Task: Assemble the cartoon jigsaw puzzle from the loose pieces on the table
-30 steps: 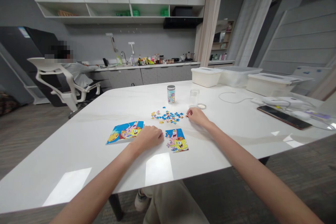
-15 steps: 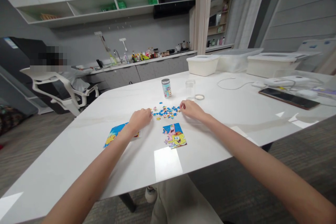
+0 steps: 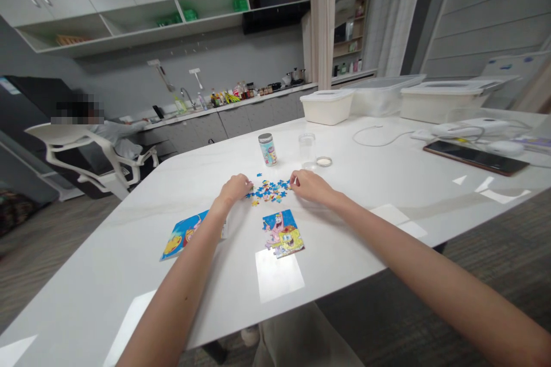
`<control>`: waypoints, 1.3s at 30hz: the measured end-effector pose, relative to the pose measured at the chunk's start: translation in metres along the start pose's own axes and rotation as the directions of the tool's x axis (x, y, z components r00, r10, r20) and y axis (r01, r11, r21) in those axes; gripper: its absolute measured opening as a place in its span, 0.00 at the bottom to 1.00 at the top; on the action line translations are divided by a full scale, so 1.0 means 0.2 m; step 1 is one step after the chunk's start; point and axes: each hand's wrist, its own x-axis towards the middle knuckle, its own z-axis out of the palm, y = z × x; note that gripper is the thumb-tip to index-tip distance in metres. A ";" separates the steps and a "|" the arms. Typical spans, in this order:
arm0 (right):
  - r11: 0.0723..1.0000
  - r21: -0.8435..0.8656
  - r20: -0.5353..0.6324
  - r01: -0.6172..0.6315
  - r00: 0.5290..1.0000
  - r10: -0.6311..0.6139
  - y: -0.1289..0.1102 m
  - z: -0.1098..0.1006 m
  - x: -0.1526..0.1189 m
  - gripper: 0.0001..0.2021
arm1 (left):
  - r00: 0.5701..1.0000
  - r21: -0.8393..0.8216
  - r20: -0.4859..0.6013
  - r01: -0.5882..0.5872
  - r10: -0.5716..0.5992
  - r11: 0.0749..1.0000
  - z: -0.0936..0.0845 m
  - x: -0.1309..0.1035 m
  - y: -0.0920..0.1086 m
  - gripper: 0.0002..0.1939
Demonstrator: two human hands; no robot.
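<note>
Loose jigsaw puzzle pieces [image 3: 270, 190], mostly blue, lie in a small heap on the white table [image 3: 344, 235]. At the heap's left edge, my left hand [image 3: 236, 189] is closed, with a pinkish puzzle piece at its fingertips. My right hand [image 3: 310, 186] pinches at the right edge, where a small blue piece shows by the fingertips. Nearer me lies a partly joined puzzle [image 3: 284, 234] with a yellow and a pink cartoon figure; its left edge is jagged. A picture sheet [image 3: 183, 235] lies partly hidden under my left forearm.
Behind the heap stand a printed can [image 3: 267, 150] and a clear jar [image 3: 307, 148], with a round lid [image 3: 323, 161] beside it. Lidded boxes [image 3: 327, 106], a phone [image 3: 473, 157] and cables are on the right. A person sits in a white chair [image 3: 86, 149] at far left.
The view has shifted slightly, so the table items sit a little lower and further left. My left hand has closed in on the pinkish piece; my right hand stays at the heap's right edge.
</note>
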 end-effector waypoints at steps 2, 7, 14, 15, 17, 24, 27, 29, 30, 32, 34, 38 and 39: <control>1.000 0.003 0.011 -0.001 1.000 0.001 0.00 0.00 0.00 0.08 | 1.000 -0.044 -0.005 0.006 -0.006 0.999 0.01 0.01 0.00 0.17; 1.000 0.007 0.021 -0.019 1.000 0.018 0.01 0.00 0.00 0.08 | 0.999 -0.183 0.035 -0.017 0.023 0.983 0.02 0.02 0.01 0.17; 1.000 0.007 0.021 -0.022 1.000 0.022 0.01 0.00 0.00 0.07 | 0.992 -0.385 0.016 -0.112 0.128 0.916 0.03 -0.03 -0.02 0.13; 1.000 0.006 0.021 -0.019 1.000 0.018 0.01 0.00 0.00 0.08 | 0.988 -0.409 -0.003 -0.143 0.155 0.901 0.02 -0.04 -0.03 0.12; 1.000 0.006 0.020 -0.009 1.000 0.009 0.01 0.00 0.00 0.08 | 0.974 -0.451 -0.039 -0.216 0.223 0.866 0.00 -0.08 -0.04 0.09; 0.996 0.035 0.021 0.077 0.997 -0.078 -0.01 0.02 0.01 0.07 | 0.890 -0.631 -0.101 -0.403 0.445 0.663 0.00 -0.34 -0.04 0.11; 0.983 0.082 0.027 0.164 0.986 -0.167 -0.03 0.02 -0.01 0.07 | 0.853 -0.756 -0.089 -0.394 0.514 0.523 0.03 -0.42 -0.04 0.12; 0.963 0.127 0.018 0.236 0.970 -0.240 -0.04 0.03 -0.01 0.06 | 0.832 -0.782 -0.054 -0.379 0.552 0.495 0.05 -0.44 -0.04 0.11; 0.952 0.145 0.014 0.270 0.961 -0.275 -0.04 0.03 -0.01 0.06 | 0.824 -0.785 -0.032 -0.371 0.566 0.496 0.05 -0.44 -0.04 0.11; 0.931 0.175 0.011 0.322 0.944 -0.328 -0.05 0.03 -0.02 0.06 | 0.818 -0.788 0.005 -0.351 0.575 0.507 0.06 -0.44 -0.04 0.13; 0.911 0.236 0.022 0.339 0.935 -0.354 -0.07 0.02 -0.02 0.05 | 0.825 -0.801 0.013 -0.329 0.564 0.501 0.06 -0.44 -0.05 0.15; 0.830 0.494 0.132 0.258 0.922 -0.365 -0.14 0.00 -0.05 0.05 | 0.850 -0.854 -0.016 -0.286 0.526 0.435 0.06 -0.44 -0.05 0.17; 0.796 0.561 0.168 0.227 0.911 -0.378 -0.16 0.00 -0.06 0.05 | 0.857 -0.862 -0.019 -0.276 0.515 0.426 0.06 -0.44 -0.04 0.17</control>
